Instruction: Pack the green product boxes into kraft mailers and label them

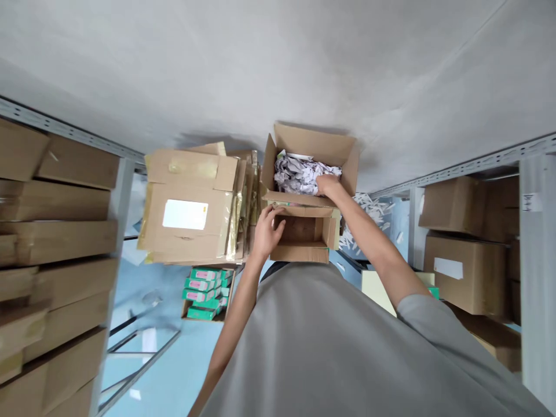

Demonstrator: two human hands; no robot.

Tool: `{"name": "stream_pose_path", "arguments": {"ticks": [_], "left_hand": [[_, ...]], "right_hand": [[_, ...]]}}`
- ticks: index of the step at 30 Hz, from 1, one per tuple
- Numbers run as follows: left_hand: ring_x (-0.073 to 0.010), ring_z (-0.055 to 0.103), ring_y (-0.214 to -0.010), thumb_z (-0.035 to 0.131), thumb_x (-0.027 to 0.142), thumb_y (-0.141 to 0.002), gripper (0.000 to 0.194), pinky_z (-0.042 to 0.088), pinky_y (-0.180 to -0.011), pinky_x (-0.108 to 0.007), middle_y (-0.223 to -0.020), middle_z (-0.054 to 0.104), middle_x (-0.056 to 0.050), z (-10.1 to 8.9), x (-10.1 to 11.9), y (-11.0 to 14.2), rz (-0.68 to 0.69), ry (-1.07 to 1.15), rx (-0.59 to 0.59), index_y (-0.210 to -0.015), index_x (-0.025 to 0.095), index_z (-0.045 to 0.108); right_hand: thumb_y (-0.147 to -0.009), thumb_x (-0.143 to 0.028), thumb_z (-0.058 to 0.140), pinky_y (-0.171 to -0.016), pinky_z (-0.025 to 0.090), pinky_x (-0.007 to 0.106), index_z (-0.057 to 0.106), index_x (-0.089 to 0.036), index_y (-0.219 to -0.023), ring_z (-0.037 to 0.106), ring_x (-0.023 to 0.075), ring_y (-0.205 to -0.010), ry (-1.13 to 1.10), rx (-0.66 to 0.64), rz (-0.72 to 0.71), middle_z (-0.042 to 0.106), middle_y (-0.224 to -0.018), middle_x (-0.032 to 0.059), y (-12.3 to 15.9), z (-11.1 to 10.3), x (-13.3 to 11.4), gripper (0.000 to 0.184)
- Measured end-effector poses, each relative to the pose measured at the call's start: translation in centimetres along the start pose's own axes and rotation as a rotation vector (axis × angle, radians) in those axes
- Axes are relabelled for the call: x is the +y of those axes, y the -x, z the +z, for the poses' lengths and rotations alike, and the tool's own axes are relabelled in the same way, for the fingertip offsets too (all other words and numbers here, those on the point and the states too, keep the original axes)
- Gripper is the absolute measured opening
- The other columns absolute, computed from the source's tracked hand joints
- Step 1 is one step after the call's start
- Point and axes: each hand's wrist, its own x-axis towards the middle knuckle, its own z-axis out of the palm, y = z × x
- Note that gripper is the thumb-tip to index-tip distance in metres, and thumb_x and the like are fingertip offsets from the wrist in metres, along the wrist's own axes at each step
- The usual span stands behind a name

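Note:
An open cardboard carton [315, 138] stands against the wall, with crumpled paper [295, 174] inside. My right hand [328, 184] reaches into it, closed on the paper, its fingertips partly hidden. In front of that carton and nearer my body is a smaller open cardboard box [299, 253], and its brown inside shows. My left hand [266, 230] is at the left rim of this smaller box, fingers and thumb apart, touching the edge.
Flattened cartons [186, 185] are stacked to the left. Below them, a box holds green packets [206, 294]. Shelves of cartons [69, 202] line the left, more cartons [464, 266] the right. White paper strips [369, 211] lie scattered, and a metal frame [139, 370] lies on the blue floor.

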Motion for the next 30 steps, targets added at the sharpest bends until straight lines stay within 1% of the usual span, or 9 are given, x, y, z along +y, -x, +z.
{"name": "stream_pose_path", "arguments": {"ticks": [4,8,13,15,18,21,24,27,30], "left_hand": [[-0.0319,0.063,-0.148,0.063,0.03,-0.104,0.04,0.054,-0.126,-0.051,-0.152,0.064,-0.015,0.4,-0.1,0.4,-0.002,0.058,0.026,-0.142,0.024,0.072],[-0.0317,0.063,-0.149,0.063,0.031,-0.103,0.039,0.052,-0.127,-0.05,-0.153,0.065,-0.015,0.6,-0.1,0.2,-0.019,0.06,0.02,-0.141,0.024,0.071],[-0.0323,0.063,-0.148,0.064,0.032,-0.103,0.041,0.051,-0.128,-0.05,-0.153,0.066,-0.015,0.6,-0.5,-0.3,-0.011,0.087,0.019,-0.142,0.023,0.071],[-0.0322,0.063,-0.149,0.063,0.033,-0.103,0.041,0.051,-0.128,-0.05,-0.154,0.065,-0.016,0.7,-0.6,-0.3,-0.013,0.107,0.021,-0.142,0.023,0.071],[-0.0322,0.062,-0.15,0.064,0.035,-0.103,0.04,0.051,-0.128,-0.05,-0.155,0.064,-0.015,0.8,-0.8,-0.4,-0.025,0.115,0.016,-0.141,0.024,0.07],[-0.0318,0.062,-0.149,0.064,0.035,-0.103,0.039,0.052,-0.128,-0.05,-0.154,0.065,-0.015,0.7,-1.0,-0.4,-0.023,0.108,0.013,-0.14,0.024,0.07],[-0.0324,0.062,-0.149,0.063,0.035,-0.103,0.04,0.053,-0.127,-0.05,-0.153,0.064,-0.015,0.6,-1.1,-0.5,-0.019,0.109,0.009,-0.14,0.023,0.071],[-0.0326,0.063,-0.149,0.063,0.035,-0.103,0.04,0.052,-0.127,-0.051,-0.153,0.064,-0.016,0.6,-1.1,-0.5,-0.021,0.111,0.012,-0.141,0.023,0.07],[-0.0318,0.062,-0.149,0.063,0.033,-0.103,0.04,0.052,-0.127,-0.05,-0.154,0.064,-0.016,0.8,-1.1,-0.5,-0.029,0.099,0.018,-0.14,0.023,0.07]], "right_hand": [[-0.093,-0.018,0.082,-0.104,0.058,0.035,0.08,-0.007,-0.136,0.076,0.035,-0.131,0.031,-0.011,-0.012,0.078,-0.141,0.0274,0.0,1.2,0.6,0.044],[-0.098,-0.022,0.076,-0.107,0.057,0.038,0.077,-0.011,-0.141,0.074,0.0361,-0.133,0.032,0.079,0.007,0.075,-0.147,0.0247,2.5,0.7,2.9,0.044],[-0.104,-0.037,0.071,-0.101,0.057,0.042,0.07,-0.019,-0.148,0.075,0.0356,-0.121,-0.246,0.461,-0.028,0.08,-0.137,0.0159,12.3,0.3,5.0,0.048],[-0.107,-0.04,0.068,-0.097,0.057,0.041,0.066,-0.022,-0.153,0.077,0.0332,-0.111,-0.357,0.477,-0.088,0.082,-0.131,0.0131,16.6,1.4,4.1,0.05],[-0.105,-0.039,0.072,-0.094,0.057,0.041,0.068,-0.026,-0.15,0.078,0.0324,-0.109,-0.362,0.333,-0.144,0.08,-0.134,0.0109,20.2,4.2,1.3,0.047],[-0.106,-0.029,0.071,-0.093,0.057,0.04,0.068,-0.024,-0.146,0.078,0.0339,-0.113,-0.225,0.174,-0.074,0.074,-0.144,0.0155,20.6,6.9,-1.4,0.041],[-0.108,-0.024,0.067,-0.09,0.057,0.04,0.069,-0.021,-0.143,0.079,0.0333,-0.109,-0.147,0.135,-0.012,0.071,-0.144,0.0189,20.3,7.5,-2.2,0.036],[-0.114,-0.031,0.06,-0.09,0.058,0.04,0.072,-0.022,-0.139,0.078,0.033,-0.11,-0.196,0.257,0.0,0.073,-0.138,0.0173,19.7,5.8,-1.0,0.029],[-0.116,-0.035,0.059,-0.1,0.057,0.041,0.072,-0.02,-0.142,0.074,0.0331,-0.122,-0.316,0.452,0.009,0.073,-0.139,0.0185,16.5,3.0,0.7,0.033]]}}
